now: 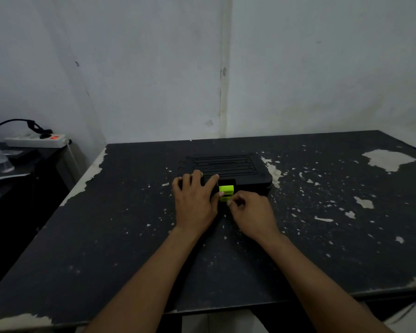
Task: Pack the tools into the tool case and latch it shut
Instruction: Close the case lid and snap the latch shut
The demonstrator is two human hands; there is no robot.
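Observation:
A black tool case [235, 168] lies flat on the table with its lid down. A bright green latch [226, 193] sits at the middle of its front edge. My left hand [195, 200] rests spread on the case's front left part, fingers on the lid, thumb touching the latch's left side. My right hand [251, 212] is curled just in front of the case, its fingertips at the lower right edge of the latch. No loose tools are in view.
The black table [322, 236] has a worn, flaking top. A wall corner stands close behind it. To the left, a lower black surface carries a white power strip [35, 140] with a lit red switch, a cable and a clear plastic item.

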